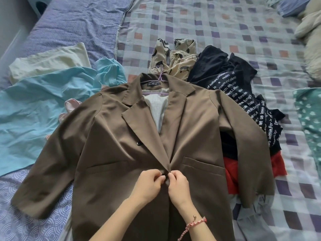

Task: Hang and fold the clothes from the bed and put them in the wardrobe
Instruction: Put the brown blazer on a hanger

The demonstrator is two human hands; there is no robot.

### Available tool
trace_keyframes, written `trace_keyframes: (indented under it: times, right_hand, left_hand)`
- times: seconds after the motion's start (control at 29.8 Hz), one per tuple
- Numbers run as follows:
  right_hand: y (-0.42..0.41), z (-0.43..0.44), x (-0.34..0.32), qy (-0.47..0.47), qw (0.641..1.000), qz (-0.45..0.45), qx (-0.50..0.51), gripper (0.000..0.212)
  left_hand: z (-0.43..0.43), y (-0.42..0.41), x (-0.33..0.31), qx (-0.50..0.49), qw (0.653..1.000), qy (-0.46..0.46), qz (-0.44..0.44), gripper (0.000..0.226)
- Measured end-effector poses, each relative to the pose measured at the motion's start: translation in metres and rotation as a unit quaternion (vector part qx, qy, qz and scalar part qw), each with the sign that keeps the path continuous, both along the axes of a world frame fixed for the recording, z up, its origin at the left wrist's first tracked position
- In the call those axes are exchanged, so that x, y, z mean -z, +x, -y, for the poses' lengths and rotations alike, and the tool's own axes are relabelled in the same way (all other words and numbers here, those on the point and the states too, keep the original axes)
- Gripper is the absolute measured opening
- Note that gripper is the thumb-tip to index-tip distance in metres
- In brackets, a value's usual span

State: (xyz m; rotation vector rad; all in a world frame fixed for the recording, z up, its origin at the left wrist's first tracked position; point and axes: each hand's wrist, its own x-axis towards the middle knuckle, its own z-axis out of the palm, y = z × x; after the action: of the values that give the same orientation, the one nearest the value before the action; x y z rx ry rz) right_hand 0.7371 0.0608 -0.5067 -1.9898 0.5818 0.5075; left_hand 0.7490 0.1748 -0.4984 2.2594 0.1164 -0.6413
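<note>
- Left hand and right hand close together, both pinching the front of the brown blazer at a dark button.
- Blazer flat on the bed, by its near edge, on a lilac hanger.
- Toward the left edge, a light blue garment.
- Partly under the blazer's other sleeve, a black lettered garment and a red garment.

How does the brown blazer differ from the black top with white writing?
The brown blazer is plain, spread flat and on a lilac hanger; the black top carries white lettering, lies crumpled and shows no hanger. The left hand and right hand pinch the brown blazer's front; neither touches the black top. Both lie on the bed.
</note>
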Motion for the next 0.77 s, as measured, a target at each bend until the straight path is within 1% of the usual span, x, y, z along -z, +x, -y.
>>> trace_keyframes:
  times: [0.07,0.13,0.17,0.2,0.24,0.27,0.3,0.34,0.37,0.47,0.54,0.64,0.67,0.71,0.77]
  right_hand:
    - [0.001,0.0,0.001,0.004,1.0,-0.005,0.007,0.018]
    - [0.003,0.003,0.001,-0.002,1.0,-0.014,-0.016,0.02]
    - [0.004,0.005,-0.001,-0.005,0.999,-0.023,-0.043,0.022]
    - [0.006,0.009,-0.002,-0.008,0.996,-0.033,-0.076,0.025]
    - [0.009,0.015,-0.003,-0.028,0.991,-0.05,-0.12,0.026]
    - [0.013,0.02,-0.005,-0.066,0.982,-0.064,-0.165,0.026]
    - [0.019,0.025,-0.009,-0.111,0.971,-0.072,-0.199,0.028]
    - [0.028,0.031,-0.013,-0.146,0.964,-0.064,-0.211,0.032]
    - [0.037,0.036,-0.018,-0.155,0.966,-0.05,-0.202,0.033]
    - [0.081,0.044,-0.037,-0.13,0.979,0.015,-0.159,0.032]
    - [0.12,0.045,-0.044,-0.12,0.98,0.043,-0.153,0.03]
    - [0.19,0.038,-0.047,-0.127,0.976,0.072,-0.164,0.023]
    - [0.217,0.033,-0.043,-0.132,0.973,0.085,-0.17,0.02]
    - [0.227,0.03,-0.044,-0.132,0.971,0.094,-0.173,0.018]
    - [0.271,0.016,-0.028,-0.13,0.967,0.114,-0.185,0.016]
  left_hand:
    - [-0.003,0.006,-0.001,-0.053,0.992,-0.087,-0.075,0.031]
    - [-0.008,0.013,-0.004,-0.099,0.96,-0.178,-0.191,0.032]
    - [-0.011,0.015,-0.005,-0.115,0.941,-0.2,-0.247,0.032]
    - [-0.014,0.018,-0.005,-0.115,0.927,-0.199,-0.296,0.031]
    - [-0.016,0.021,-0.007,-0.096,0.923,-0.172,-0.332,0.031]
    - [-0.018,0.026,-0.007,-0.074,0.927,-0.13,-0.344,0.031]
    - [-0.02,0.034,-0.009,-0.067,0.937,-0.093,-0.329,0.032]
    - [-0.023,0.044,-0.01,-0.081,0.95,-0.069,-0.294,0.034]
    - [-0.027,0.056,-0.011,-0.11,0.959,-0.058,-0.256,0.034]
    - [-0.041,0.107,-0.015,-0.208,0.961,-0.079,-0.164,0.027]
    - [-0.05,0.147,-0.017,-0.245,0.962,-0.076,-0.093,0.022]
    - [-0.064,0.211,-0.019,-0.221,0.975,0.006,0.022,0.02]
    - [-0.068,0.233,-0.017,-0.205,0.977,0.032,0.051,0.02]
    - [-0.068,0.24,-0.019,-0.183,0.979,0.053,0.076,0.021]
    - [-0.076,0.276,-0.002,-0.145,0.976,0.106,0.123,0.022]
